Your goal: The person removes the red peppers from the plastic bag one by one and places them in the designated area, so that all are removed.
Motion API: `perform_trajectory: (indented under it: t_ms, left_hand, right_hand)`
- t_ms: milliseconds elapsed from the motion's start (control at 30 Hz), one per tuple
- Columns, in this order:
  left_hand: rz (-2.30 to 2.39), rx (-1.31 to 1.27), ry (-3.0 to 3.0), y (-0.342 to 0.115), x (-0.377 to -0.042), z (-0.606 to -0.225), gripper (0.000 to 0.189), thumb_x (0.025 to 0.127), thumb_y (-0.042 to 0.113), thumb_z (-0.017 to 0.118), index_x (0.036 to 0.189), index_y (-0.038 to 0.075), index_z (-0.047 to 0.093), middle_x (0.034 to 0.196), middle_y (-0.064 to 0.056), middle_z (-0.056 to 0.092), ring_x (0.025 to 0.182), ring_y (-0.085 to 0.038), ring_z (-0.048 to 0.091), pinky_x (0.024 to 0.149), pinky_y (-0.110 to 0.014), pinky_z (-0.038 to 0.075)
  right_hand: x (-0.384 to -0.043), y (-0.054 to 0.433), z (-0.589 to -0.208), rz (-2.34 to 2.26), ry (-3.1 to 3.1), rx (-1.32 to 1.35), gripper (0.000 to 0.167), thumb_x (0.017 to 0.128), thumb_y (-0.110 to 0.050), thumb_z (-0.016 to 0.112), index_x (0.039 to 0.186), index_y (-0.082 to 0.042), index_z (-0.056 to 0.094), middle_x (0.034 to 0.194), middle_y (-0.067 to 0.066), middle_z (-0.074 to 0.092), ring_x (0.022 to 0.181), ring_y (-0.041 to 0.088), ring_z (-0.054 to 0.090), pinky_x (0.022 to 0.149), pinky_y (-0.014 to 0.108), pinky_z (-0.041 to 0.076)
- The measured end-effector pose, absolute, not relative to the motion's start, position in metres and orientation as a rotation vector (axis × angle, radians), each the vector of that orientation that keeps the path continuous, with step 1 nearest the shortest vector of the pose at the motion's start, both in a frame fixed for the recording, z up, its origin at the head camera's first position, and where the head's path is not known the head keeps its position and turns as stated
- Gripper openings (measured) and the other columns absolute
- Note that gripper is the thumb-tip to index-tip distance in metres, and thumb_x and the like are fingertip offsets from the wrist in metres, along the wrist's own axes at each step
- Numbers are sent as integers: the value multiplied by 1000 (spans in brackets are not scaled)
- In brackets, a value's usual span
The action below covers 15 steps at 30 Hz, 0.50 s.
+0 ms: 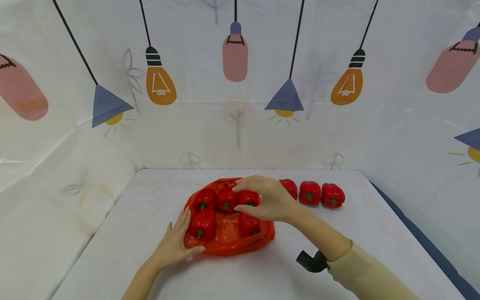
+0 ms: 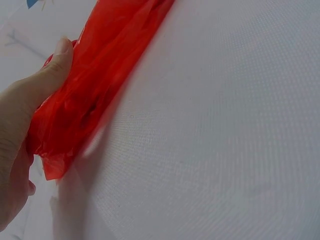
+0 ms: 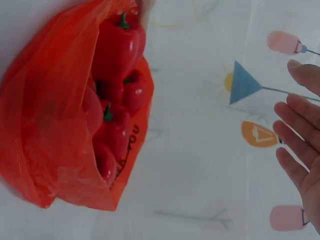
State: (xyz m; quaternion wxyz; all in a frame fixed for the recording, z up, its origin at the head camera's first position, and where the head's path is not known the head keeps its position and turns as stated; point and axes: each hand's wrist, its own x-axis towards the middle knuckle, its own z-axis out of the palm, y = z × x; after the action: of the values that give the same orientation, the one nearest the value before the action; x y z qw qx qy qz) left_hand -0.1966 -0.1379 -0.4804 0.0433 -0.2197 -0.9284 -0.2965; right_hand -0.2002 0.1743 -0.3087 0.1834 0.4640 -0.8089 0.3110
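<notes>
A red plastic bag (image 1: 226,246) lies with its mouth open on the white table, several red bell peppers (image 1: 203,225) inside it. My left hand (image 1: 173,243) rests against the bag's left side, fingers and thumb spread along its edge. In the left wrist view the thumb (image 2: 57,62) touches the red plastic (image 2: 75,110); part of the fingers is hidden. Over the bag's right side hovers my right hand (image 1: 268,198), fingers extended and apart from the thumb. In the right wrist view that hand (image 3: 302,145) holds nothing, and the peppers (image 3: 117,127) sit in the bag.
To the right of the bag, 3 more red bell peppers (image 1: 309,193) stand in a row near the table's back edge, one partly behind my right hand. A white sheet printed with lamps (image 1: 240,137) hangs around the table (image 1: 123,233). A black strap (image 1: 313,261) shows by the right sleeve.
</notes>
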Motion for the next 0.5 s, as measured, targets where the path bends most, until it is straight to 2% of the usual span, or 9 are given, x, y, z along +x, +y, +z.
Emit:
perform_trajectory:
  t_ms: [267,500]
  left_hand:
    - [-895,-653,-2863,-141,-194,-479,116,72,60,75,151,-5,19,157,-21,16,144,-39,13,106,-70,8]
    - [-896,-670,-2858,-140,-194,-475,116,72,61,74,151,-5,19,157,-21,16,144,-39,12,107,-70,9]
  right_hand:
    - [-204,152,-311,851,-2354,1355,41,77,-25,82,114,-12,69,119,-1,66,113,11,59,90,26,50]
    - [-212,137,-313,741,-2486,1316,50,77,-35,80,120,-14,66,121,-2,65,114,12,58,91,30,50]
